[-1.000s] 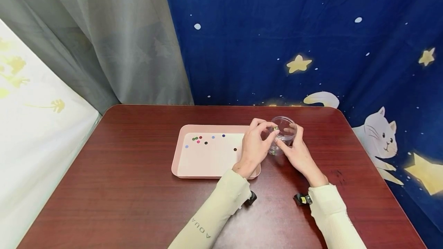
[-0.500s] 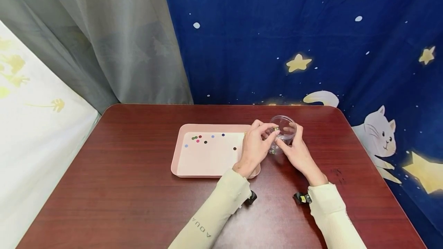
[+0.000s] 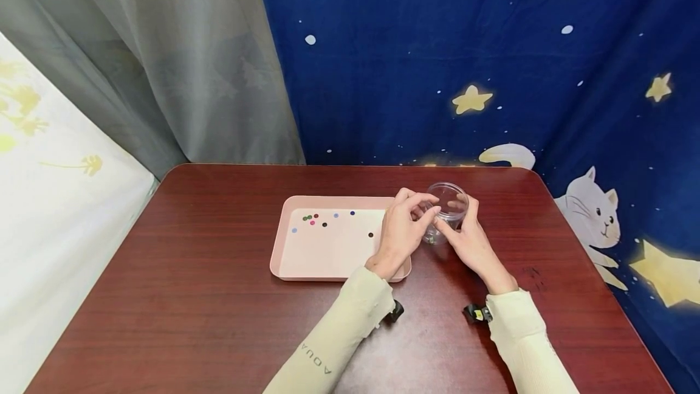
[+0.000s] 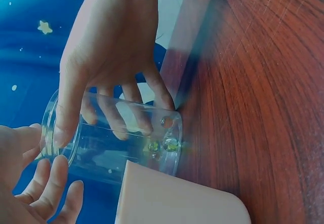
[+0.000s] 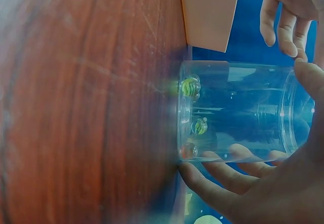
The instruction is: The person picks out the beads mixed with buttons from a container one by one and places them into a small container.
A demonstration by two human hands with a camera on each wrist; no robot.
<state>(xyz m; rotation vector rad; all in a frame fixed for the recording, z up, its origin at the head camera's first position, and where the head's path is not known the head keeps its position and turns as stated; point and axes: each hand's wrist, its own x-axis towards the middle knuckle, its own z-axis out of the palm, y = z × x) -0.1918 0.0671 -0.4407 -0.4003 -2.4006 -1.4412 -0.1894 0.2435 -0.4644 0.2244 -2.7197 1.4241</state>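
A clear plastic jar point(image 3: 447, 214) stands upright on the table, just right of the pink tray. My right hand point(image 3: 474, 247) grips its side, the thumb near the rim and the fingers spread round the far wall. My left hand point(image 3: 398, 230) is at the jar's open mouth, its thumb and fingertips beside the rim, slightly parted with nothing seen between them. In the right wrist view, glass marbles lie at the jar's bottom: a green-swirled marble point(image 5: 191, 87), a smaller-looking green marble point(image 5: 200, 126) and a reddish-looking marble point(image 5: 189, 150).
The pink tray point(image 3: 279, 242) lies left of the jar, partly behind my left hand. Several small coloured round pieces point(image 3: 312, 222) are scattered in it, mostly toward its back left. The table's far edge point(image 3: 350, 165) runs behind, with a blue star-patterned curtain beyond it.
The small greenish marble earlier pinched in my left fingertips at the jar's mouth is gone from them, and the fingers have parted. The right hand keeps its hold on the jar.
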